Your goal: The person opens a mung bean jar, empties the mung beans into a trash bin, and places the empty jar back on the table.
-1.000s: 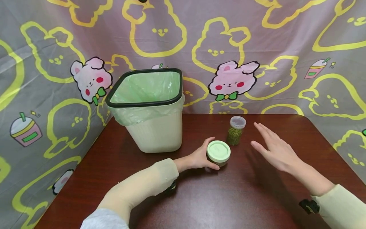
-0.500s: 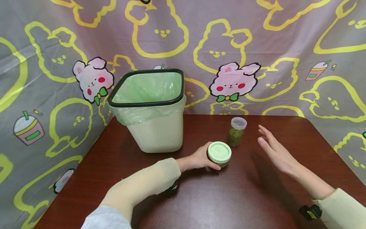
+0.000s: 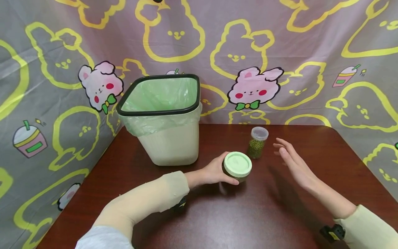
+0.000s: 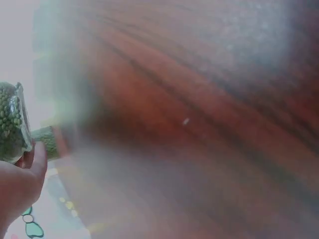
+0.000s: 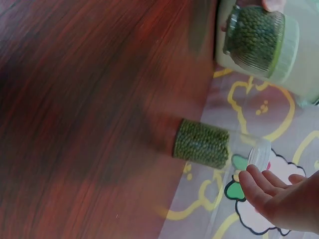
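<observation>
My left hand grips a squat glass jar with a pale green lid, thumb on the near side. Green beans fill this jar, as the right wrist view shows; it is upright and appears slightly above the table. Just behind it to the right stands a slim clear plastic jar with a clear lid, partly filled with green beans. My right hand hovers to the right of that slim jar, fingers extended and loosely bent, holding nothing. At the left wrist view's edge are part of my left hand and the glass jar.
A cream trash bin with a black rim and a green plastic liner stands at the back left of the brown wooden table. A patterned cloth hangs behind the table and along its sides.
The glass jar has risen slightly in my left hand. My right hand moved a little right, then back left toward the slim jar, its fingers bending more. The slim jar and bin stayed put.
</observation>
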Motion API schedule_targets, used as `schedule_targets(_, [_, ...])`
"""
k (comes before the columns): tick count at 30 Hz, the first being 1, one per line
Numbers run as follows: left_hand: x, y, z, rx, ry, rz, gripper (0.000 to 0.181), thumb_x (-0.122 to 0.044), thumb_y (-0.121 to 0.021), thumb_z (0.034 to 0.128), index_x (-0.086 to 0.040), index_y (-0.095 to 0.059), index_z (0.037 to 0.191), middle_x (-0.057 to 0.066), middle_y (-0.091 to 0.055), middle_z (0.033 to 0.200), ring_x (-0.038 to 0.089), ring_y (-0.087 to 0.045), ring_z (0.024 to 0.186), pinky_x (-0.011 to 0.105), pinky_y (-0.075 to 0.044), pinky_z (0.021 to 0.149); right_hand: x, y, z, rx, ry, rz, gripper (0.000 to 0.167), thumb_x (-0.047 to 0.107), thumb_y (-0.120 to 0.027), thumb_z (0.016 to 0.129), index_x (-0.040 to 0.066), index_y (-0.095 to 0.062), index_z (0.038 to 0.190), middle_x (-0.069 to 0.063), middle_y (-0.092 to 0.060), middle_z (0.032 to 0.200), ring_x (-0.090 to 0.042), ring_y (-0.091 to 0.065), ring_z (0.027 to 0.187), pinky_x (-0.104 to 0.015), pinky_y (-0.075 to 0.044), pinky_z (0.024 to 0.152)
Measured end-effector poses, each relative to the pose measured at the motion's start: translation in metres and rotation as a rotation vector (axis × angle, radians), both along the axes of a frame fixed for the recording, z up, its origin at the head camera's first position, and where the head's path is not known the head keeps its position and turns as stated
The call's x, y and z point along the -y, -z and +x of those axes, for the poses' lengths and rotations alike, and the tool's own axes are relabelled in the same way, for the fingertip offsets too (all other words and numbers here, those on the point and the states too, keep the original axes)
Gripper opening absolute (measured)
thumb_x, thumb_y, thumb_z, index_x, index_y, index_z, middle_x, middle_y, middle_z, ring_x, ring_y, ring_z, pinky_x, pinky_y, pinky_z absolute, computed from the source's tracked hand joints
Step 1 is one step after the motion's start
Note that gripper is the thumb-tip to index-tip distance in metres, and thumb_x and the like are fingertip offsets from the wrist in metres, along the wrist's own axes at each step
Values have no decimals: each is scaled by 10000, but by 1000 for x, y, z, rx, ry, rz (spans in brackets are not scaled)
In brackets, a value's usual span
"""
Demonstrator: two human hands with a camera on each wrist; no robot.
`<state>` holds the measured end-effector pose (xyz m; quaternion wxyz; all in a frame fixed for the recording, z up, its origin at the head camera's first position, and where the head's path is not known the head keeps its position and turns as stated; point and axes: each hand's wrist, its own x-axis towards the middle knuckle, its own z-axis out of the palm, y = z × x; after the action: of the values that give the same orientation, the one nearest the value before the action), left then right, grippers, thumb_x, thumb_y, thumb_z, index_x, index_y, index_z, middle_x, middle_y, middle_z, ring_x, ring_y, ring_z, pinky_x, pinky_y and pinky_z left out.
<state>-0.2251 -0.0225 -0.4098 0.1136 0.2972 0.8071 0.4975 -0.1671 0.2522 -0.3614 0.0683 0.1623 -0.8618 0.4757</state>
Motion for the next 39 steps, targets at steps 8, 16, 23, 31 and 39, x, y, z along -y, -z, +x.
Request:
schedule_targets(8, [8, -26, 4, -34, 20, 32, 867, -82, -914, 616, -93, -456, 1352, 4, -587, 1228, 92, -514, 1145, 271, -360, 1021, 14, -5, 0, -52, 9, -78, 487, 279, -238, 1063, 61, -281, 1496, -185, -442, 1375, 100, -473, 1107, -216, -428, 789])
schedule_targets(16, [14, -45, 6, -66, 27, 62, 844, -89, -907, 629, -98, -456, 1343, -6, -583, 1225, 93, -516, 1141, 287, -372, 1017, 32, -11, -3, -61, -35, -117, 517, 307, -224, 1061, 33, -267, 1497, -244, -428, 1402, 56, -459, 1122, -271, -410, 820])
schedule_targets(23, [20, -55, 10, -90, 33, 88, 825, -104, -904, 638, -100, -464, 1336, 1, -589, 1211, 99, -520, 1127, 299, -386, 1004, 45, -20, -5, -97, -66, -150, 513, 294, -228, 1061, 37, -263, 1503, -226, -419, 1407, 28, -457, 1143, -294, -390, 838])
schedule_targets(31, [25, -64, 12, -97, 23, 97, 808, -95, -894, 653, -84, -461, 1335, 26, -588, 1207, 111, -531, 1104, 293, -419, 968, 59, -31, -8, -114, -98, -163, 531, 340, -239, 1052, 52, -275, 1496, -203, -381, 1436, -346, -408, 1274, -495, -344, 912])
schedule_targets(39, [31, -71, 13, -107, 0, 69, 802, -123, -884, 667, -84, -448, 1339, 34, -584, 1189, 135, -539, 1080, 310, -439, 942, 70, -36, -11, -129, -133, -165, 536, 380, -259, 1044, 100, -293, 1501, -159, -383, 1444, -369, -395, 1273, -548, -312, 931])
